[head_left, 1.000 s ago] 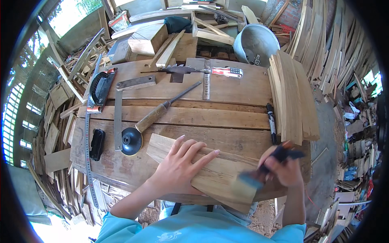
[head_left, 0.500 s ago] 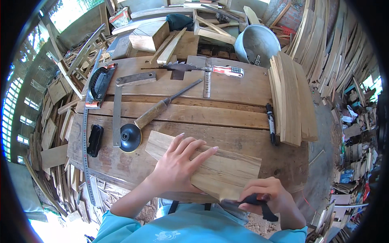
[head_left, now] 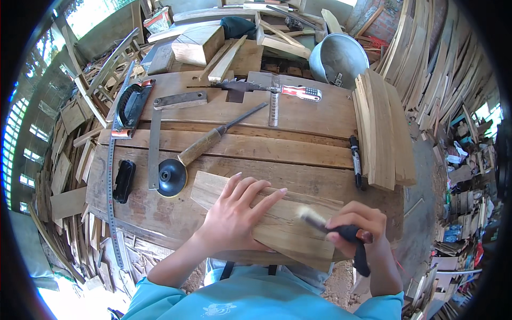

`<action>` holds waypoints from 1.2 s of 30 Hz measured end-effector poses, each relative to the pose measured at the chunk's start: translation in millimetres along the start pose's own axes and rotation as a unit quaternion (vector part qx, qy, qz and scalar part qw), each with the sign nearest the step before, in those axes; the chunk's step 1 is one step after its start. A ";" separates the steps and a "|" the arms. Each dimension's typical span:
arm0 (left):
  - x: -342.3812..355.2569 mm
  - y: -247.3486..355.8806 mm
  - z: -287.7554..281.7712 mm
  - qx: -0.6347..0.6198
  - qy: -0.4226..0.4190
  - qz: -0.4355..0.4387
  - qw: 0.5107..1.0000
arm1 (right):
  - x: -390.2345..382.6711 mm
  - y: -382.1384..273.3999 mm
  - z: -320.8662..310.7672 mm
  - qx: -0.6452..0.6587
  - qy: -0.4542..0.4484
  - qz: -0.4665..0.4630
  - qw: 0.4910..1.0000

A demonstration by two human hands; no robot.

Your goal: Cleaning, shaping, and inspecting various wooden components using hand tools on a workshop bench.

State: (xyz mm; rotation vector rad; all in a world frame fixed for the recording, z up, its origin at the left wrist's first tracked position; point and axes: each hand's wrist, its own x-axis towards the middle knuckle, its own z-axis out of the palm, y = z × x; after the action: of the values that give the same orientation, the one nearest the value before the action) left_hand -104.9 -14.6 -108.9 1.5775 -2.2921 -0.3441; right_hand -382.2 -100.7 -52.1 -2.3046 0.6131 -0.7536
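From my end I see a brown plank workbench (head_left: 314,181), a pale board (head_left: 290,226) lying aslant near its front edge. On its left I make out a hand sander (head_left: 129,111), a measuring strip (head_left: 111,189), a black oblong object (head_left: 124,181), a bevel gauge (head_left: 154,144), a round black pad (head_left: 172,178) and a wooden-handled chisel (head_left: 204,146). Toward the back I spot a red-and-white-handled tool (head_left: 300,93); on the right lie a marker (head_left: 356,157) and stacked thin boards (head_left: 380,130).

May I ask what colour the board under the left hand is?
The board is pale tan with darker streaks, clearest in the head view.
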 end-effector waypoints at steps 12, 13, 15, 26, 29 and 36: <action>0.7 6.6 5.1 0.005 0.035 -0.027 0.999 | 28.9 12.1 18.4 -0.009 0.070 0.016 0.997; 0.5 6.8 5.4 0.009 0.032 -0.032 0.999 | 28.0 8.0 19.5 -0.031 0.048 0.005 0.998; -0.3 6.8 6.5 0.000 0.035 -0.034 0.999 | 26.8 -0.7 25.7 -0.028 0.017 -0.028 0.999; -0.4 1.9 13.5 0.063 0.055 -0.013 0.996 | 28.1 -6.3 32.1 0.190 -0.124 0.047 0.973; -0.7 5.2 9.6 0.003 0.050 -0.025 0.998 | 40.9 2.4 25.5 0.079 -0.032 0.029 0.996; 0.3 5.3 6.9 -0.006 0.042 -0.036 0.998 | 37.0 -11.6 31.8 -0.041 -0.058 -0.060 0.996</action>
State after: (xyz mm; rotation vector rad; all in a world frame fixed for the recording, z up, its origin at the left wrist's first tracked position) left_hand -112.3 -12.9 -113.1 1.6409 -2.1710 -0.3026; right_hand -332.1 -101.1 -51.3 -2.4583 0.4635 -0.6554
